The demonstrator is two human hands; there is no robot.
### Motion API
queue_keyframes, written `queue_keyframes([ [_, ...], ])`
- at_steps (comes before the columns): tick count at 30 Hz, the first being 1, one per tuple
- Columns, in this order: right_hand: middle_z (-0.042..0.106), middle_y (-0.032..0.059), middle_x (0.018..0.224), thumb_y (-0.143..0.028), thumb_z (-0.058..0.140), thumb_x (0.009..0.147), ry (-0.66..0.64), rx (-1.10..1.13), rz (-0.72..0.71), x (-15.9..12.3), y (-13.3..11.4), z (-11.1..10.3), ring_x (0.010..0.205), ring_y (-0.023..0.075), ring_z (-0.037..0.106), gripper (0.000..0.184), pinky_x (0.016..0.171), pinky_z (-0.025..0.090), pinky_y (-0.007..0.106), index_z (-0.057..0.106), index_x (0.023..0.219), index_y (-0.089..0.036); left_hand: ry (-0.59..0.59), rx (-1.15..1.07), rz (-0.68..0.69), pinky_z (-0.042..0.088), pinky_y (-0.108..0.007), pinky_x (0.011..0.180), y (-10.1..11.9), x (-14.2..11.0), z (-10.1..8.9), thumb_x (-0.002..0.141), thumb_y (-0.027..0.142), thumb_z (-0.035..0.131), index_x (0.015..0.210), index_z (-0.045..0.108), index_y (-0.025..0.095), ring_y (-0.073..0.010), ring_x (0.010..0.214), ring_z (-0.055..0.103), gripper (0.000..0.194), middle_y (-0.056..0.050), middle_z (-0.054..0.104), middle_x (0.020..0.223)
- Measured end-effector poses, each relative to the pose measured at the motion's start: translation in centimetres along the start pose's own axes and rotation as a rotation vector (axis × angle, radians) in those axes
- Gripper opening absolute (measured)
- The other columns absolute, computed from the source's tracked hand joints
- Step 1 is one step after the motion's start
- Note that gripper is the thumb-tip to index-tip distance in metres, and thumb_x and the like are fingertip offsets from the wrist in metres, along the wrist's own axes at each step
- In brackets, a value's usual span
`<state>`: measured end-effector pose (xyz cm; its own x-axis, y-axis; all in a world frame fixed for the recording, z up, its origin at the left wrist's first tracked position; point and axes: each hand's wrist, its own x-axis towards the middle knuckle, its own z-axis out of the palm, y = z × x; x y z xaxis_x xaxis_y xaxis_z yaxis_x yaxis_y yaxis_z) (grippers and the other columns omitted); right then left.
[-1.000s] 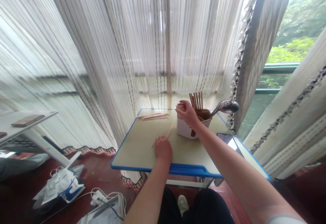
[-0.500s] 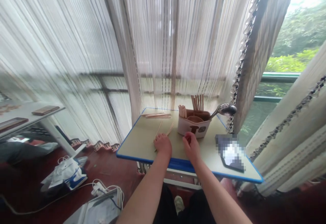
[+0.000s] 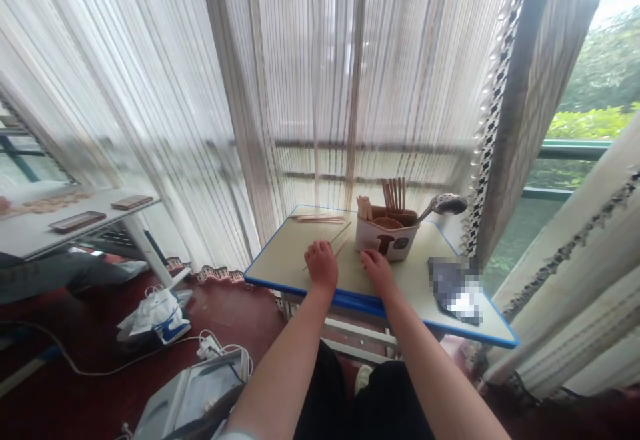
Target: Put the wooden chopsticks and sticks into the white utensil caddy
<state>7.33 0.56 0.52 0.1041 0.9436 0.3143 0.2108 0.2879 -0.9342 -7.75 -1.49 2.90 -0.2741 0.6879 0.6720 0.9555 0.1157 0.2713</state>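
Note:
My left hand (image 3: pixel 321 264) is closed over a thin wooden chopstick (image 3: pixel 342 232), which sticks out past the fingers toward the upper right. Another light chopstick (image 3: pixel 341 247) lies on the table just right of that hand. My right hand (image 3: pixel 378 271) rests on the table with its fingers curled in, and nothing shows in it. It is close to the front of a white and brown utensil holder (image 3: pixel 370 235). Brown chopsticks (image 3: pixel 395 195) and pale sticks (image 3: pixel 365 207) stand in the holder, and a slotted spoon (image 3: pixel 449 204) leans out on the right.
Several wooden chopsticks (image 3: pixel 320 219) lie at the table's back edge. A pixelated dark flat object (image 3: pixel 453 290) lies on the right of the blue-edged table (image 3: pixel 275 260). A white table (image 3: pixel 30 240) with trays stands left. Bags (image 3: pixel 155 317) and cables are on the floor.
The view has shifted slightly. The chopstick under my left hand has turned from steep to slanting up to the right. My right hand stays by the holder.

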Motion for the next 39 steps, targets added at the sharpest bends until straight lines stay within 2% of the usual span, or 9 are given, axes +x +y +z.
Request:
queue_keyframes([
  [4,0.059,0.0025,0.073,-0.051,0.051,0.073,-0.003,0.096,-0.020,0.1,-0.2,0.1,0.065,0.0159,0.054,0.041,0.060,0.044,0.027,0.059,0.096,-0.018,0.064,-0.148,0.200,0.037,-0.035,0.079,0.1,-0.2,0.2,0.091,0.025,0.034,0.088,0.054,0.016,-0.0200,0.086,0.049,0.022,-0.008,0.055,0.088],
  [8,0.059,0.0025,0.075,-0.049,0.048,0.077,-0.044,0.122,-0.095,-0.2,-0.7,0.3,0.064,0.0144,0.053,0.045,0.062,0.044,0.027,0.055,0.109,-0.017,0.028,-0.198,0.432,0.037,-0.033,0.080,0.6,-0.4,0.6,0.091,0.025,0.035,0.086,0.055,0.017,-0.0187,0.085,0.049,0.022,-0.007,0.056,0.087],
  [14,0.055,0.0003,0.073,-0.048,0.043,0.082,0.102,0.123,-0.229,-1.2,-1.7,-0.1,0.060,0.0130,0.050,0.034,0.059,0.042,0.026,0.055,0.094,-0.019,-0.056,-0.134,0.541,0.036,-0.034,0.081,1.3,-0.5,0.9,0.091,0.027,0.036,0.091,0.057,0.020,-0.0199,0.090,0.048,0.023,-0.006,0.057,0.092],
  [18,0.053,0.0006,0.076,-0.046,0.040,0.084,0.177,0.136,-0.244,-1.6,-2.0,-0.4,0.059,0.0124,0.049,0.028,0.057,0.042,0.026,0.050,0.089,-0.021,-0.126,-0.112,0.530,0.036,-0.034,0.082,1.3,-0.5,0.9,0.091,0.027,0.034,0.092,0.058,0.020,-0.0201,0.093,0.048,0.025,-0.007,0.057,0.094],
  [25,0.049,-0.0008,0.074,-0.044,0.033,0.088,0.495,0.230,-0.203,-1.5,-1.9,-1.0,0.053,0.0102,0.044,0.025,0.053,0.040,0.025,0.042,0.089,-0.021,-0.285,-0.064,0.486,0.036,-0.034,0.080,1.0,-0.6,1.1,0.089,0.026,0.037,0.090,0.061,0.019,-0.0218,0.093,0.049,0.024,-0.008,0.058,0.091],
  [29,0.049,-0.0008,0.075,-0.042,0.035,0.088,0.527,0.195,-0.245,-1.9,-2.1,-1.1,0.054,0.0094,0.044,0.024,0.053,0.041,0.025,0.044,0.086,-0.020,-0.322,-0.076,0.511,0.036,-0.035,0.081,1.4,-0.5,1.1,0.089,0.025,0.036,0.087,0.061,0.019,-0.0218,0.093,0.050,0.025,-0.008,0.060,0.090],
  [32,0.049,-0.0004,0.078,-0.041,0.037,0.088,0.609,0.202,-0.322,-2.4,-3.6,-1.6,0.055,0.0088,0.046,0.022,0.054,0.041,0.025,0.044,0.085,-0.020,-0.326,-0.089,0.498,0.037,-0.034,0.081,1.5,-0.3,0.8,0.088,0.022,0.035,0.089,0.061,0.019,-0.0208,0.091,0.051,0.027,-0.007,0.060,0.089],
  [36,0.051,0.0015,0.085,-0.038,0.034,0.090,0.833,0.268,-0.514,-3.0,-7.3,-3.2,0.052,0.0082,0.047,0.017,0.049,0.040,0.024,0.039,0.088,-0.022,-0.257,-0.048,0.315,0.038,-0.036,0.082,1.3,-0.2,1.1,0.085,0.019,0.039,0.093,0.061,0.017,-0.0224,0.094,0.052,0.024,-0.009,0.060,0.097],
  [39,0.054,0.0040,0.084,-0.038,0.031,0.091,0.900,0.163,-0.541,-2.6,-9.3,-4.2,0.053,0.0104,0.049,0.019,0.052,0.042,0.026,0.039,0.096,-0.022,-0.282,0.030,0.150,0.040,-0.037,0.079,1.0,-0.2,1.7,0.082,0.021,0.041,0.087,0.064,0.014,-0.0254,0.093,0.053,0.024,-0.013,0.060,0.093],
])
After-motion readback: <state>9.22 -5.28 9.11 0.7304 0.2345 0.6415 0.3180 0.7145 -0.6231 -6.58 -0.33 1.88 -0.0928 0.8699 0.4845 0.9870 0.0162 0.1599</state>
